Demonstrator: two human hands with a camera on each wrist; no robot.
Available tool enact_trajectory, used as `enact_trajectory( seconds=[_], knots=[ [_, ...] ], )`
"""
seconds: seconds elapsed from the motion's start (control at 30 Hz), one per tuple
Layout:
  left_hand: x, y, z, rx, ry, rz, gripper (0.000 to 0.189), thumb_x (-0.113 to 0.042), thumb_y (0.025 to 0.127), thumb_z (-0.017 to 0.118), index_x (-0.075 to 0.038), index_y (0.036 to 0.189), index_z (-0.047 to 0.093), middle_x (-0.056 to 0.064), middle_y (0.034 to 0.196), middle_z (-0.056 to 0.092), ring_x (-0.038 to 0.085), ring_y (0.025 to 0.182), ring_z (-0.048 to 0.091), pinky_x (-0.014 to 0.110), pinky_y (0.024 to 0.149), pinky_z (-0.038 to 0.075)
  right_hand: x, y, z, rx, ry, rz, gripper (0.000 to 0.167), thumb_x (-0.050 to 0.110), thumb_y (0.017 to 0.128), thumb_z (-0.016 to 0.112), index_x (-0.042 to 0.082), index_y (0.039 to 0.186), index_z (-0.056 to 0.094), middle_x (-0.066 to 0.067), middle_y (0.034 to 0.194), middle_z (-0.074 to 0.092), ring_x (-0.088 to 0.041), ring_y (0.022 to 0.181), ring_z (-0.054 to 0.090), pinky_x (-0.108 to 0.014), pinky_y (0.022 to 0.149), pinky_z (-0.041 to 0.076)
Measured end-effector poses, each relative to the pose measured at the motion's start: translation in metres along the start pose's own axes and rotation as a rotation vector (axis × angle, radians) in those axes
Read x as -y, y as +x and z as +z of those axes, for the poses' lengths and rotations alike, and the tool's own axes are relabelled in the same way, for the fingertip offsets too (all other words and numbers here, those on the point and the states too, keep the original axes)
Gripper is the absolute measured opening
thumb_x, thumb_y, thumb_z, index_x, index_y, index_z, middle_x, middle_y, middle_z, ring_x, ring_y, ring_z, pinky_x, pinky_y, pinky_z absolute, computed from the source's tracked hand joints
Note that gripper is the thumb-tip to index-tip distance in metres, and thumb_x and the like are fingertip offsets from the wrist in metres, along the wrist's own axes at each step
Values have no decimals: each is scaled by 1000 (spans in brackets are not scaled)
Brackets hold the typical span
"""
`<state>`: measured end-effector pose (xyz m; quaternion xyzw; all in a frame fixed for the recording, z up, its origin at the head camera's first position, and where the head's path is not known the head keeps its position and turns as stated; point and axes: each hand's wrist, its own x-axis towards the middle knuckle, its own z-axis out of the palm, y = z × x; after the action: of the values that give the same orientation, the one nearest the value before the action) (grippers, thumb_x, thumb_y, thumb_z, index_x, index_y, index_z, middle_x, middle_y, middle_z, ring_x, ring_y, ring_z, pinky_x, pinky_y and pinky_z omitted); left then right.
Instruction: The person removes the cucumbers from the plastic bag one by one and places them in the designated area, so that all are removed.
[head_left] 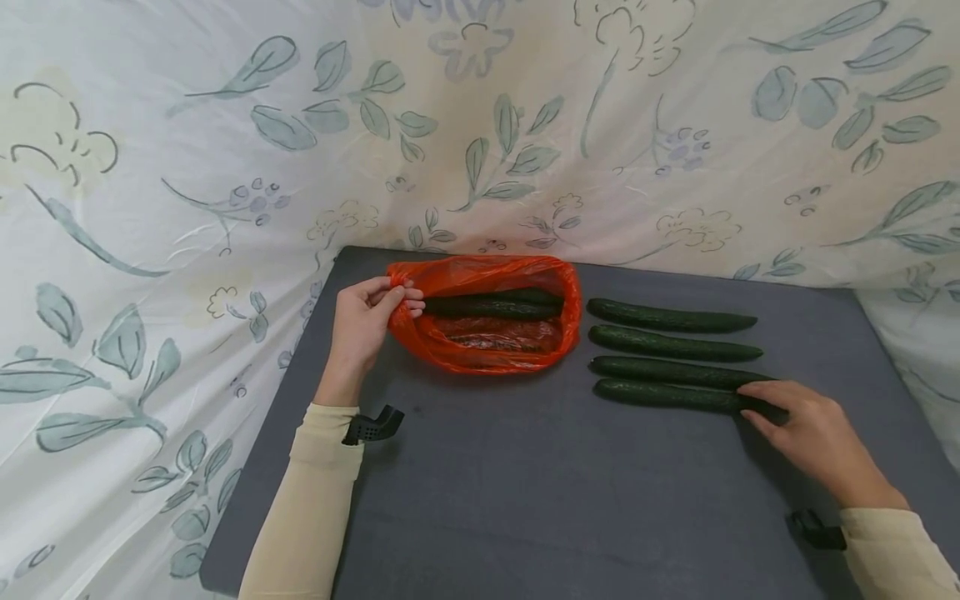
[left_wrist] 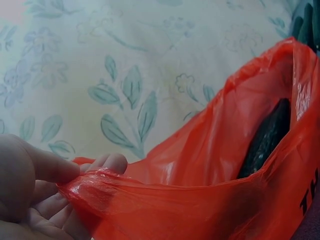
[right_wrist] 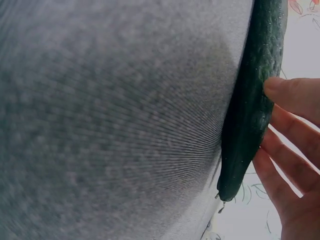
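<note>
A red plastic bag (head_left: 570,321) lies at the back of the table with its mouth spread wide. Inside it are dark green cucumbers (head_left: 495,307), one also visible in the left wrist view. My left hand (head_left: 363,321) pinches the bag's left rim between thumb and fingers, the plastic bunched there in the left wrist view. Right of the bag, several cucumbers lie side by side in a row. My right hand (head_left: 813,429) holds the right end of the nearest cucumber (head_left: 663,394); in the right wrist view the thumb (right_wrist: 280,89) presses one side of it and the fingers the other.
Two more cucumbers (head_left: 671,317) (head_left: 675,343) lie behind the front pair, roughly parallel. The dark grey table (head_left: 540,483) meets a floral cloth (head_left: 480,125) along its back and left edges. A black strap sits on each wrist.
</note>
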<state>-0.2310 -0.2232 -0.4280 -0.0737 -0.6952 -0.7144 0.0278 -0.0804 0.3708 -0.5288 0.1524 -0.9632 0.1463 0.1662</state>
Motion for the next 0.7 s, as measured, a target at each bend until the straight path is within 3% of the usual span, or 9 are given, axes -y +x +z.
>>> enact_trajectory(
  seconds=[0.37, 0.53, 0.7],
  knots=[
    [0, 0, 0, -2, -6, -1, 28, 0, 109, 63, 18, 131, 66, 27, 108, 76, 21, 83, 80, 37, 84, 66, 6, 1, -7, 5, 7, 51, 49, 1, 72, 97, 3, 118, 79, -22, 113, 74, -43, 90, 72, -66, 68, 60],
    [-1, 0, 0, -1, 2, 3, 28, 0, 109, 63, 17, 131, 67, 27, 109, 76, 25, 85, 81, 37, 84, 66, 12, 6, -8, -44, 16, 49, 52, 3, 73, 97, 5, 122, 80, -20, 115, 76, -39, 84, 74, -64, 70, 60],
    [-2, 0, 0, 3, -6, 8, 28, 0, 109, 63, 17, 131, 67, 26, 108, 77, 31, 87, 80, 37, 84, 67, 25, 23, -9, -65, 53, 54, 55, 9, 76, 98, 9, 128, 79, -17, 123, 75, -35, 78, 75, -51, 59, 61]
  ],
)
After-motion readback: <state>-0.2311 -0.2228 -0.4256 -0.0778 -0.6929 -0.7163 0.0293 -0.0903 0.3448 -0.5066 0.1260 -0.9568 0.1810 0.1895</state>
